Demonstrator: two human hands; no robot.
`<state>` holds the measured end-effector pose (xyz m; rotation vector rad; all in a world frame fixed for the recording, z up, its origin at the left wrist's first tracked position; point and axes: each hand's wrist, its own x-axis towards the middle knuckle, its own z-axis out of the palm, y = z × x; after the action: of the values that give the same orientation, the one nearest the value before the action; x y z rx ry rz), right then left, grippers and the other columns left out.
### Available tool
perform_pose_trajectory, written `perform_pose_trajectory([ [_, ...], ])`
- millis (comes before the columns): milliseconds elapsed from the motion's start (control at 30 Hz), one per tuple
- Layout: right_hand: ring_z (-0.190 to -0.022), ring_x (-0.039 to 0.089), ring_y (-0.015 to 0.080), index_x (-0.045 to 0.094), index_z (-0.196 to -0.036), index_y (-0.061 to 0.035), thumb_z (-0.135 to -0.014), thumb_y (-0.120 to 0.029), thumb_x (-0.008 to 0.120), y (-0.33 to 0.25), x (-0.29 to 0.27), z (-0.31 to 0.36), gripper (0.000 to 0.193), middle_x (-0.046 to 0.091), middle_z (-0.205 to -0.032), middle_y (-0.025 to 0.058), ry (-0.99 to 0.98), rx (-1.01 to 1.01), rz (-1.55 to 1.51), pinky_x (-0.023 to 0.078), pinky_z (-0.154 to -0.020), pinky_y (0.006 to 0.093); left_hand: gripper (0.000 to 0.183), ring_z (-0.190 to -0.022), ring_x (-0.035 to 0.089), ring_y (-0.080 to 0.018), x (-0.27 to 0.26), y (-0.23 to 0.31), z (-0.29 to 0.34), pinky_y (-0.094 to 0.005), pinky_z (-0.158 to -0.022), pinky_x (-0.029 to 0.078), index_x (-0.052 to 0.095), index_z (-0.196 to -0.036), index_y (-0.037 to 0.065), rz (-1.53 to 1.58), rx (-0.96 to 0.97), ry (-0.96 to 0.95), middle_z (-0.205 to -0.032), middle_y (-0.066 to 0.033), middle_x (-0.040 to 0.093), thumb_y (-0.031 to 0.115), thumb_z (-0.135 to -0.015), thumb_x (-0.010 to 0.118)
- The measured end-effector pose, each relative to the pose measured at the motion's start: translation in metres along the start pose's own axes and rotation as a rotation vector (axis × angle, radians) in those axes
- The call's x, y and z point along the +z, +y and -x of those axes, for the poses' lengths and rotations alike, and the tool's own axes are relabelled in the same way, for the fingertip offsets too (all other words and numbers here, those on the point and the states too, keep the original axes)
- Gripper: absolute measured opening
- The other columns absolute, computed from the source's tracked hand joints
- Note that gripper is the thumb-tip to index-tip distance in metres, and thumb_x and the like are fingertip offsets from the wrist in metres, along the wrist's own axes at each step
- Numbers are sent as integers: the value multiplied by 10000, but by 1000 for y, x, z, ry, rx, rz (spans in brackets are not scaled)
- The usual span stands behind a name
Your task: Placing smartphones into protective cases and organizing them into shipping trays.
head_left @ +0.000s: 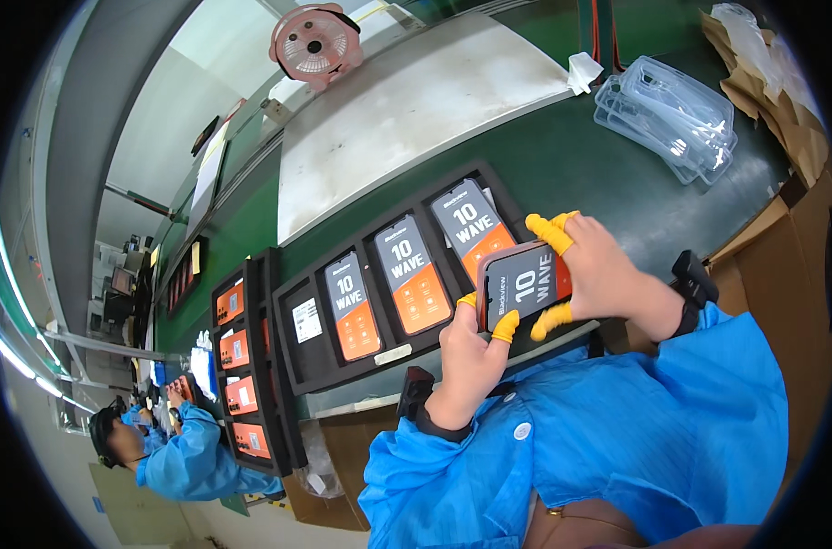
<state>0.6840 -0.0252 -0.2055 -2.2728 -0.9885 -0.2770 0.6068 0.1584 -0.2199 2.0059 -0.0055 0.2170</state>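
A smartphone [524,285] with a grey and orange printed front is held sideways between both hands, over the right end of a black foam tray [299,366]. My left hand [471,361] grips its near left corner, thumb and finger in yellow finger cots. My right hand [599,270], also with yellow cots, closes on its right end. In the tray lie three more phones with the same fronts: a left one [352,306], a middle one [412,274] and a right one [472,224]. The tray's leftmost slot shows a white label [306,320].
Another black tray [283,403] with several orange-backed phones stands left. Clear plastic trays [668,119] are stacked at the far right, near brown paper and a cardboard box [755,265]. A white board [407,110] and pink fan [315,46] lie beyond. A co-worker [187,448] works at left.
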Motion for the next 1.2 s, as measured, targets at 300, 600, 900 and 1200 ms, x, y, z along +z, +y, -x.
perform_pose_trajectory([
  [300, -629, 517, 219, 577, -627, -41, -486, -266, 770, -8, -5, -8, 328, 485, -641, 46, -66, -89, 34, 413, -496, 326, 336, -667, 575, -137, -12, -12, 16, -236, -611, 443, 536, -1009, -40, -184, 250, 76, -758, -115, 600, 27, -698, 645],
  [600, -551, 515, 231, 543, -556, -61, -443, -159, 750, -52, 5, -2, 255, 487, -593, 58, -16, -192, -106, 420, -458, 317, 296, -733, 601, -279, -48, -7, 42, -292, -640, 479, 573, -922, -6, -269, 549, 106, -858, -140, 614, 0, -634, 637],
  [900, -537, 482, 200, 568, -581, -34, -432, -196, 769, -86, 36, -11, 298, 473, -578, 45, -56, -194, -161, 400, -440, 305, 212, -761, 609, -260, -92, -19, 65, -306, -670, 484, 557, -878, -13, -238, 395, 29, -865, -142, 616, 39, -693, 644],
  [1200, -648, 548, 135, 582, -754, -20, -542, -220, 795, -114, 70, -33, 361, 566, -712, 37, -179, 90, -668, 444, -562, 259, 484, -970, 522, -279, -130, -43, 74, -327, -829, 397, 437, -1116, -30, 231, 62, -82, -1053, -177, 521, 187, -732, 635],
])
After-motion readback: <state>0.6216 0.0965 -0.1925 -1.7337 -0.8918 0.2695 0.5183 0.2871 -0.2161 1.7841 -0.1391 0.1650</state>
